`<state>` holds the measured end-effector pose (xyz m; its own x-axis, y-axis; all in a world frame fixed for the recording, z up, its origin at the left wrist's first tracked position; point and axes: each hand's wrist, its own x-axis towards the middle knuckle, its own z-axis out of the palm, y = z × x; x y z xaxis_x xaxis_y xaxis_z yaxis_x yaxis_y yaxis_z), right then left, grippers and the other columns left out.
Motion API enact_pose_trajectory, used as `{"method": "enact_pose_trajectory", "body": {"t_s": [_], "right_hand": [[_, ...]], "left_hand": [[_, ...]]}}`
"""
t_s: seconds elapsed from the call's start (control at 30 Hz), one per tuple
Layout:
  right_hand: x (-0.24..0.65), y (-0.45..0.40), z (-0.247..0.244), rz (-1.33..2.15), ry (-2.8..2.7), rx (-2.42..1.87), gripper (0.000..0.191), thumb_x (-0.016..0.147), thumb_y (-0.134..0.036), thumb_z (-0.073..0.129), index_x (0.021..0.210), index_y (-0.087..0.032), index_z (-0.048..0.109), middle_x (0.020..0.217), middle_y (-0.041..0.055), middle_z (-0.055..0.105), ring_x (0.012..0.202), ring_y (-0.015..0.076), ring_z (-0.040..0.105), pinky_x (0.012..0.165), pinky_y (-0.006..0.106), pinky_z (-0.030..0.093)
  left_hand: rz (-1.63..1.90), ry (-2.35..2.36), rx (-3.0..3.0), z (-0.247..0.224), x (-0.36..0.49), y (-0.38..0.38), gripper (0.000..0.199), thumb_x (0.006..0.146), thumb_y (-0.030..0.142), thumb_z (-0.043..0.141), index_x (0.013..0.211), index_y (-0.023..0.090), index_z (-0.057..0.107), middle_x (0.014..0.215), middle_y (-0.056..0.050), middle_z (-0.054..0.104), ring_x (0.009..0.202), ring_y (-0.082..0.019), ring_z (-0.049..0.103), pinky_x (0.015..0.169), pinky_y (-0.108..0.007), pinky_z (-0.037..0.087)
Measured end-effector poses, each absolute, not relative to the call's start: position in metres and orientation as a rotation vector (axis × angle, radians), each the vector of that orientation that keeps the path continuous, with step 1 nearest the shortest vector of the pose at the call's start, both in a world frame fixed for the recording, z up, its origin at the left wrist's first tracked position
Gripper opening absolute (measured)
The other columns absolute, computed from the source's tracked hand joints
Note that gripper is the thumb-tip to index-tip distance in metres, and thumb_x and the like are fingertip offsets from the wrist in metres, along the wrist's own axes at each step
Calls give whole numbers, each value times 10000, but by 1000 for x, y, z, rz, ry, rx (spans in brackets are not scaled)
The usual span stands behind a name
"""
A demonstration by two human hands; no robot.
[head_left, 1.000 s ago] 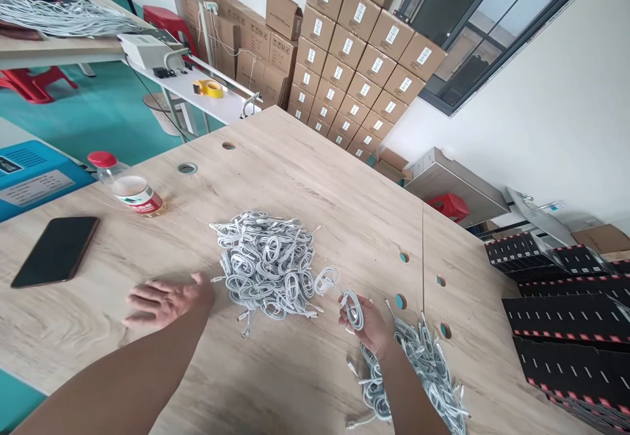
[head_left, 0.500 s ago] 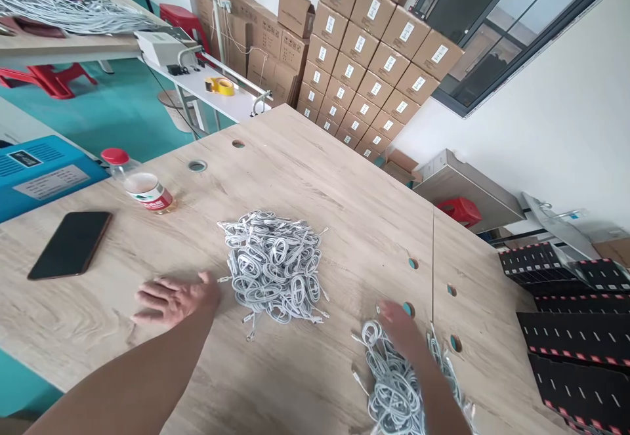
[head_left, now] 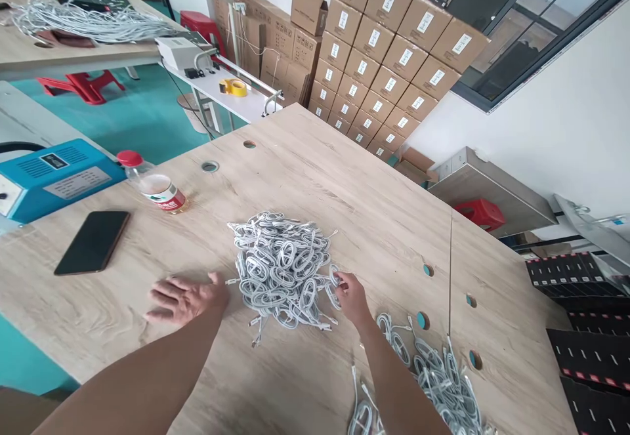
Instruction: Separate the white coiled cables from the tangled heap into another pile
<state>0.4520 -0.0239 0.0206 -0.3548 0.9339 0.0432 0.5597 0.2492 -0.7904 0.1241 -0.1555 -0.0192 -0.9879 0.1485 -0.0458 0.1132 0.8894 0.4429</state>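
Note:
A heap of coiled grey-white cables [head_left: 280, 268] lies in the middle of the wooden table [head_left: 315, 172]. At the heap's right edge, my right hand [head_left: 350, 296] pinches one coiled cable [head_left: 333, 285] between thumb and fingers. My left hand [head_left: 184, 300] rests on the tabletop left of the heap, fingers spread and holding nothing. A second group of coiled cables [head_left: 445, 382] lies at the lower right, partly hidden behind my right forearm.
A dark phone [head_left: 92, 243] and a red-capped bottle [head_left: 156, 186] stand on the left, near a blue machine [head_left: 63, 176]. Round holes [head_left: 422, 320] pierce the tabletop. Black boxes [head_left: 585, 356] line the right side; stacked cartons [head_left: 388, 54] stand behind.
My right hand has moved left and up from the lower-right cables to the middle heap, and a coiled cable is now in its fingers. My left hand stays flat. The view has shifted slightly.

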Motion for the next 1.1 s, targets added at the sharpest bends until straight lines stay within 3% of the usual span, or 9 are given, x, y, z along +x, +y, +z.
{"method": "enact_pose_trajectory", "body": {"t_s": [0.17, 0.37, 0.47, 0.57, 0.67, 0.77, 0.87, 1.0, 1.1], "right_hand": [[462, -35, 34, 1264, -1658, -1441, 448, 769, -449, 657, 1106, -169, 749, 915, 60, 757, 697, 177, 654, 640, 290, 517], [537, -48, 57, 1123, -1732, -1612, 573, 767, -582, 668, 1128, -146, 759, 759, 44, 721, 688, 206, 649, 612, 297, 502], [613, -56, 70, 1021, -2085, -1825, 485, 768, -430, 628, 1162, -185, 770, 954, 90, 778, 925, 278, 720, 777, 350, 559], [638, -50, 78, 782, -2411, -2090, 529, 733, -301, 614, 1243, -251, 746, 1212, 104, 755, 1185, 311, 677, 968, 399, 526], [574, -25, 71, 796, -2385, -1883, 493, 823, -341, 584, 1292, -254, 707, 1335, 106, 702, 1248, 271, 648, 1062, 393, 484], [465, 7, 54, 931, -2163, -1658, 542, 838, -390, 603, 1337, -184, 649, 1366, 159, 677, 1154, 261, 689, 997, 383, 515], [386, 33, 41, 940, -2008, -1723, 464, 729, -323, 692, 1167, -171, 706, 1146, 141, 751, 961, 256, 710, 817, 340, 516], [365, 47, 43, 1056, -1914, -1784, 132, 654, -253, 644, 748, -184, 705, 727, 26, 708, 709, 197, 639, 632, 266, 415], [384, 44, 60, 1112, -1946, -1691, 171, 716, -319, 581, 705, -190, 693, 643, -18, 646, 648, 161, 569, 605, 250, 378]], "left_hand": [[687, 2990, 196, -17, 125, -153, 916, 921, 570, 308, 1618, 6, 121, 1715, -267, 111, 1599, -414, 44, 1261, -713, 76], [666, 2974, 206, -20, 121, -155, 923, 921, 567, 339, 1612, 0, 108, 1721, -257, 90, 1603, -398, 19, 1268, -711, 64], [647, 2956, 193, -23, 120, -156, 924, 923, 574, 327, 1622, 20, 82, 1729, -236, 75, 1611, -355, -21, 1280, -679, 21], [635, 2954, 188, -24, 121, -156, 927, 922, 584, 315, 1626, 37, 61, 1734, -223, 61, 1611, -348, -37, 1283, -670, 12], [638, 2967, 193, -23, 122, -157, 923, 924, 580, 301, 1623, 32, 49, 1732, -234, 58, 1609, -363, -28, 1280, -677, 14], [649, 2976, 208, -21, 122, -157, 917, 928, 578, 291, 1621, 22, 65, 1723, -253, 87, 1607, -381, 1, 1278, -680, 20], [649, 2977, 212, -21, 122, -158, 921, 921, 574, 307, 1621, 17, 87, 1719, -259, 102, 1606, -385, 13, 1272, -688, 35], [627, 2975, 201, -22, 123, -158, 930, 917, 570, 314, 1617, -5, 100, 1726, -250, 66, 1609, -358, -38, 1268, -688, 26], [623, 2970, 195, -20, 124, -158, 919, 924, 567, 299, 1614, -11, 113, 1729, -238, 71, 1609, -336, -51, 1272, -672, 8]]}}
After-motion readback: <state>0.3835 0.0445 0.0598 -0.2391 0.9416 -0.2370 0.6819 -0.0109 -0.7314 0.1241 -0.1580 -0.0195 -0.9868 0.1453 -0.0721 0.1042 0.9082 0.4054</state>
